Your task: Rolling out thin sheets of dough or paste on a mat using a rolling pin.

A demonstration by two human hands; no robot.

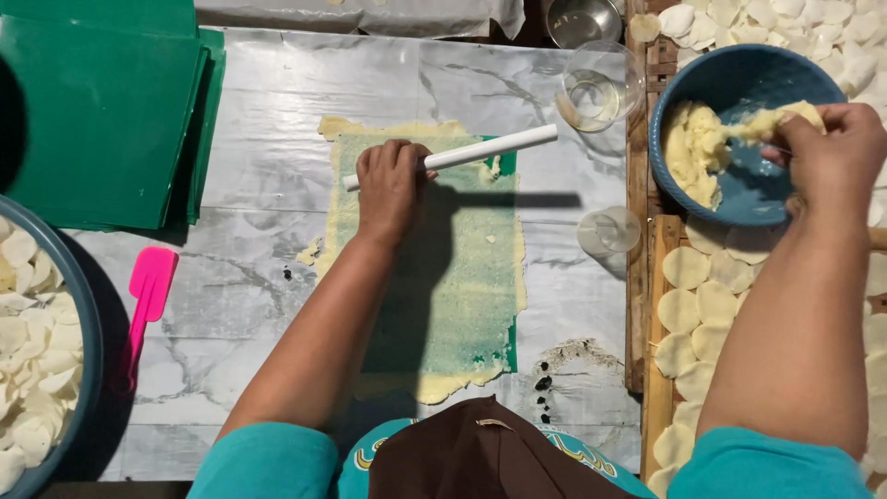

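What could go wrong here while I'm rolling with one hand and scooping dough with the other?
The white rolling tube, held only near one end by the left hand, could tilt and roll the dough sheet unevenly. The right hand, reaching into the blue bowl, might knock the clear glass beside it.

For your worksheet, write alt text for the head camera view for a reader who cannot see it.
A person's left hand presses a white rolling tube onto a thin dough-covered green sheet, while the right hand scoops pale dough from a blue bowl. Round dough discs lie alongside.
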